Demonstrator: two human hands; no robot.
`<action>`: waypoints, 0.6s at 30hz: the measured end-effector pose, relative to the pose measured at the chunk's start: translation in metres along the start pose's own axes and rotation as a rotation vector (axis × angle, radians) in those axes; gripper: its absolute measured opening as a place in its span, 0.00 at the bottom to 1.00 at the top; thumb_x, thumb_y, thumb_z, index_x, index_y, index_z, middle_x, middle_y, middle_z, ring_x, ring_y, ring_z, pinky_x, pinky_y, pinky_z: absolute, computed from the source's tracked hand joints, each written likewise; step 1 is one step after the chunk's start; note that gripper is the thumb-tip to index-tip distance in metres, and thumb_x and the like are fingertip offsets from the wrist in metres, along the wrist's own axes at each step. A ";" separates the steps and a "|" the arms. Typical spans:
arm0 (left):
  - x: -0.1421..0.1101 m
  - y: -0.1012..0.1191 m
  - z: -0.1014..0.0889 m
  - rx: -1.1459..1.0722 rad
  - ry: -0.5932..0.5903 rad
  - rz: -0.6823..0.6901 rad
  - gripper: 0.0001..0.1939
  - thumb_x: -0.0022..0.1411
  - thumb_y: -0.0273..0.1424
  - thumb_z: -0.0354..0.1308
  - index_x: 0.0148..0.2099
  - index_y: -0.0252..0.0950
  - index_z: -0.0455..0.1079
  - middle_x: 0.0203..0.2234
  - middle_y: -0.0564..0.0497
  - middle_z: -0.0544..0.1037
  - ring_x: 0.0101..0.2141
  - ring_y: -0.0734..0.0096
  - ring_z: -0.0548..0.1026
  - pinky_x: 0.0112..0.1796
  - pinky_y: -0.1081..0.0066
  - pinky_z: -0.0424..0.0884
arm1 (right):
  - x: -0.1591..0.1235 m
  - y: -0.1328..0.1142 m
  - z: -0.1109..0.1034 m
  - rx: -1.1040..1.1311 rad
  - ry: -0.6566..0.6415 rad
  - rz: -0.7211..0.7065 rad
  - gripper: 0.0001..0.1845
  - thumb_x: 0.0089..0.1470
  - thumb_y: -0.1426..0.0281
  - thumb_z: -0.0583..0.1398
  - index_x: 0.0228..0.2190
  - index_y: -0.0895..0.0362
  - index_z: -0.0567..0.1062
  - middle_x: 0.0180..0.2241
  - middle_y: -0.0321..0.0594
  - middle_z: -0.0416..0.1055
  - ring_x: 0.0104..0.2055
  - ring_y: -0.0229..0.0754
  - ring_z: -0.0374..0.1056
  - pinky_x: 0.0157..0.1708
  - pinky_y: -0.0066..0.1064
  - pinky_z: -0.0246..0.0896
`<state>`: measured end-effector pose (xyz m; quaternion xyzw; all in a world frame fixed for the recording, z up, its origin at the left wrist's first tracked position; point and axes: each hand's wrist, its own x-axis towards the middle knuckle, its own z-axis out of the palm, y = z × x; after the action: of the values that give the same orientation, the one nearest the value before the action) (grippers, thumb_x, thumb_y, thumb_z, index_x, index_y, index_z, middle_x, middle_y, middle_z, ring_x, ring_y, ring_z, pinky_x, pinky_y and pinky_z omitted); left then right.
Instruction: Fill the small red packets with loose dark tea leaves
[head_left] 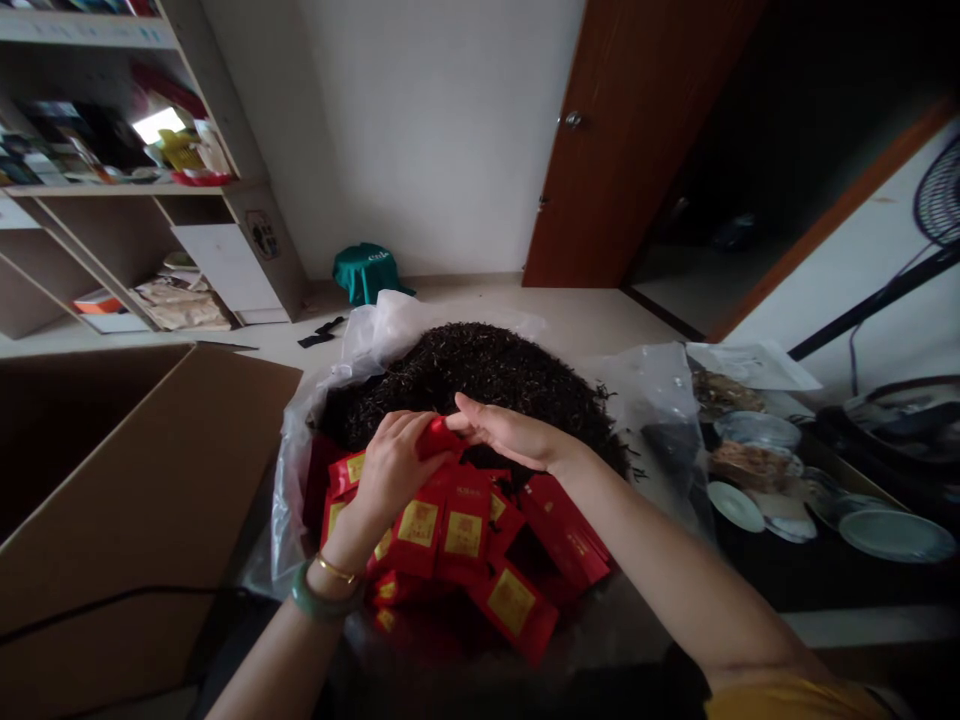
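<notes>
My left hand (397, 460) is closed around a small red packet (438, 436) in front of the dark heap. At the packet's upper end, my right hand (506, 432) has its fingers stretched out and its thumb raised; the fingertips meet the packet, and whether they reach inside is hidden. Behind both hands rises a big pile of dark, dried, loose tea leaves (480, 360) in a clear plastic bag (386, 325). Several red packets with gold labels (463, 533) lie below my hands, at the near side of the bag.
A large cardboard box (172, 470) stands open at left. On the right, a low table holds lidded containers and a white dish (736, 507). Shelves (247, 240) stand back left, a green-covered object (367, 272) by the wall, a brown door (600, 150) behind, a fan (939, 195) at right.
</notes>
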<state>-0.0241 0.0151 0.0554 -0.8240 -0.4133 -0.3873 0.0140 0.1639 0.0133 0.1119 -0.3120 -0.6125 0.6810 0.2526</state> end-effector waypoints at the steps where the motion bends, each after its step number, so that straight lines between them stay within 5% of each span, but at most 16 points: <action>1: 0.001 0.000 0.000 -0.006 -0.007 -0.006 0.18 0.53 0.35 0.67 0.46 0.36 0.72 0.37 0.46 0.80 0.40 0.58 0.75 0.42 0.60 0.73 | -0.001 -0.001 0.001 -0.006 0.009 0.016 0.42 0.54 0.39 0.46 0.47 0.61 0.76 0.48 0.49 0.75 0.51 0.49 0.68 0.58 0.44 0.52; 12: 0.002 -0.005 -0.005 -0.038 -0.021 -0.045 0.18 0.50 0.29 0.67 0.45 0.37 0.70 0.37 0.48 0.79 0.39 0.60 0.75 0.42 0.62 0.73 | -0.010 -0.008 -0.005 -0.059 0.118 0.018 0.42 0.56 0.40 0.47 0.48 0.62 0.75 0.44 0.50 0.78 0.60 0.51 0.62 0.64 0.48 0.38; 16: 0.003 -0.006 -0.007 -0.030 -0.006 -0.061 0.19 0.50 0.31 0.68 0.44 0.37 0.70 0.37 0.48 0.79 0.39 0.61 0.75 0.42 0.62 0.73 | -0.002 0.004 -0.043 -0.125 0.281 -0.022 0.39 0.60 0.43 0.41 0.50 0.59 0.73 0.43 0.49 0.78 0.50 0.47 0.71 0.56 0.46 0.58; 18: 0.003 -0.006 -0.007 -0.019 0.007 -0.065 0.19 0.49 0.31 0.69 0.44 0.36 0.70 0.37 0.47 0.79 0.39 0.61 0.75 0.42 0.62 0.73 | 0.013 0.022 -0.063 -0.364 0.436 -0.011 0.32 0.64 0.51 0.41 0.54 0.57 0.69 0.49 0.50 0.75 0.48 0.44 0.73 0.49 0.39 0.66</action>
<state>-0.0315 0.0192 0.0603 -0.8089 -0.4360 -0.3944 -0.0052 0.2027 0.0627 0.0853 -0.4880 -0.6575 0.4753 0.3218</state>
